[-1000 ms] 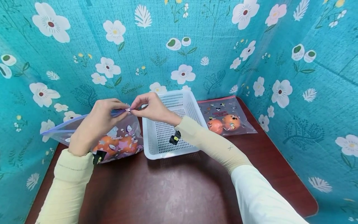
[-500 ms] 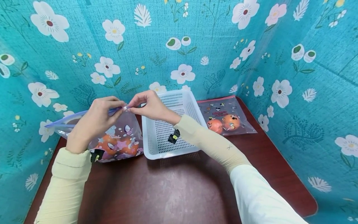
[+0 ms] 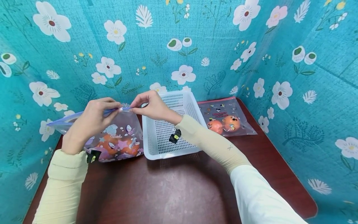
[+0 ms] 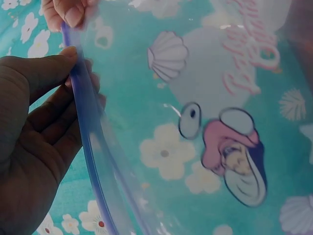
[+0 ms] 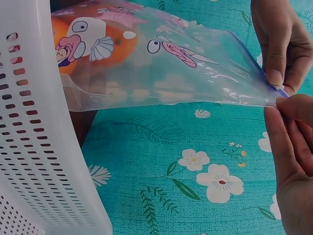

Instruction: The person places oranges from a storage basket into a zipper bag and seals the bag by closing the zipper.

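Observation:
A clear zip bag (image 3: 123, 130) with a purple zip strip (image 4: 85, 110) and sea-creature prints stands at the left with orange round fruit (image 5: 111, 45) inside. My left hand (image 3: 96, 119) pinches the strip between thumb and fingers, a little in from the bag's right corner. At that corner the thumb and forefinger of my right hand (image 3: 152, 105) pinch the strip's end. Left of my left hand the bag's mouth gapes apart, as the left wrist view shows too.
A white perforated basket (image 3: 167, 154) stands to the right of the bag, below my right forearm. Beyond it lies a second zip bag (image 3: 240, 109) with a red strip and two orange fruits. Flowered teal cloth (image 3: 179, 46) hangs behind the dark red table (image 3: 173, 193).
My left hand has slid left along the strip, away from my right hand, so a short stretch of strip now shows between them. The right hand stays about where it was.

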Available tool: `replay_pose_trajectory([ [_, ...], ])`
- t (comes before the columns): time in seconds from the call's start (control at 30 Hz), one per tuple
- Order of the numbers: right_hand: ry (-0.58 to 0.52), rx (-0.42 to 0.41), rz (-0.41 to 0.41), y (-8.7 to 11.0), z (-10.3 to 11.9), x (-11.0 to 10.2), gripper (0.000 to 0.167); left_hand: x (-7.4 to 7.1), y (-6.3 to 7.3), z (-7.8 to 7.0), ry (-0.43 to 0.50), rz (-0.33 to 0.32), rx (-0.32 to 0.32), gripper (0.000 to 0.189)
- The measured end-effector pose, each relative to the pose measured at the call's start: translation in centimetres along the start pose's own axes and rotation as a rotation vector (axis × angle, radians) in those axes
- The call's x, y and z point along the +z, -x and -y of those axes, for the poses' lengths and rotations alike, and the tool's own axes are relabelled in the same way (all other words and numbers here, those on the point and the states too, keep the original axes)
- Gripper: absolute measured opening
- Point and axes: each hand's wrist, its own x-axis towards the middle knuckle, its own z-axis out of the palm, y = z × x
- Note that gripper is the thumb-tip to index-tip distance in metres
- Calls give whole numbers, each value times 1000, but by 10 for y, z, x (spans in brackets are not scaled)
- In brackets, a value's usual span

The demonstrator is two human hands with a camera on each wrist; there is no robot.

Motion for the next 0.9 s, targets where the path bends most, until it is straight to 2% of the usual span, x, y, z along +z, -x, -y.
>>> replay_pose_trajectory([
  [0.3,-3,14,15,2,-5,-3,5,-4,9,8,4,-3,-30,15],
  [0.7,2,-7,23,2,-7,-3,5,-10,19,16,27,-1,-74,18],
  [0.9,-14,-6,16,4,-7,-5,5,-12,23,19,15,-4,-69,19],
])
